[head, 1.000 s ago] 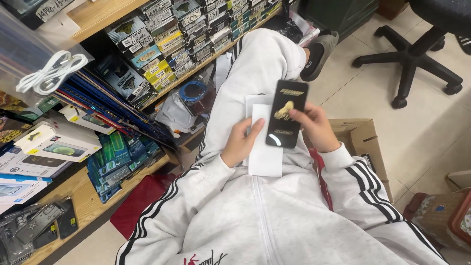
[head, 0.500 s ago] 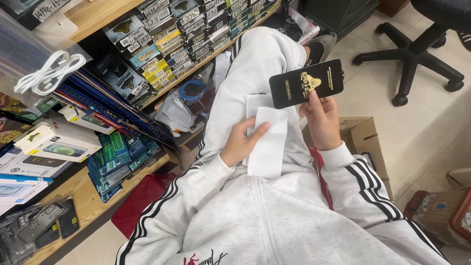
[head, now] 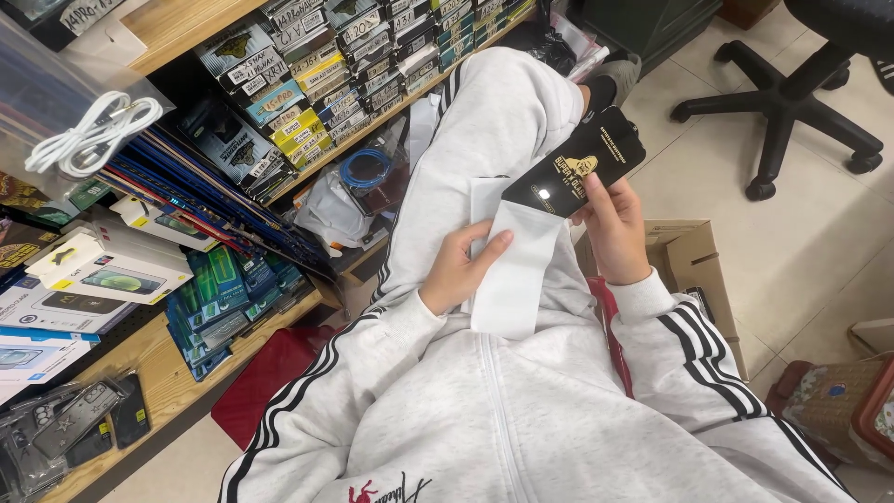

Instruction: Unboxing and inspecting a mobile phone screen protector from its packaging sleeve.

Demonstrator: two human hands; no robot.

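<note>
Already the right hand had lifted a flat black package with a gold emblem clear of the lap, fingers closed along its lower edge, tilted toward two o'clock. The left hand lay flat with loose fingers on a white sleeve across the thigh; the two pieces were apart, nothing yet rejoined. At eleven o'clock, shelves held rows of slim labelled boxes; at nine, white phone-case boxes.
</note>
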